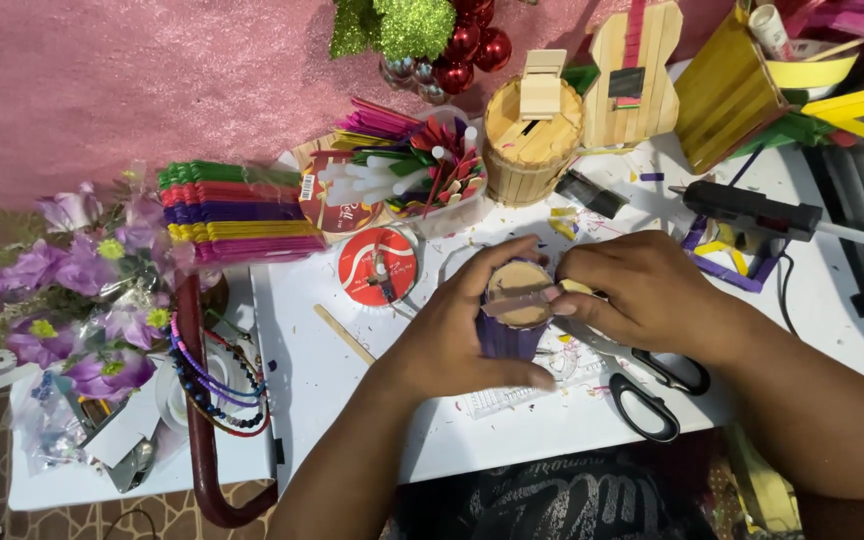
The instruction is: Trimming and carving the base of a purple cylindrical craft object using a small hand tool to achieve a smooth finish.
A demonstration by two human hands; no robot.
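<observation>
A purple stick cup (pixel 508 338) with a tan round top, black-handled scissors (pixel 652 392), white table (pixel 352 400).

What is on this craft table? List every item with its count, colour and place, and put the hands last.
purple stick cup: one, purple, tan round top, centre, between both hands
pink stick: one, across the cup top
scissors: one, black handles, right of cup
glue gun: one, black, right
craft sticks pack: one, multicoloured, left
ribbon spool: one, red, centre-left
plain stick: one, tan, left of cup
stick barrel: one, natural wood, top
stick guitar: one, top
flowers: bunch, purple, far left
table: one, white
left hand: grips cup
right hand: pinches pink stick
</observation>
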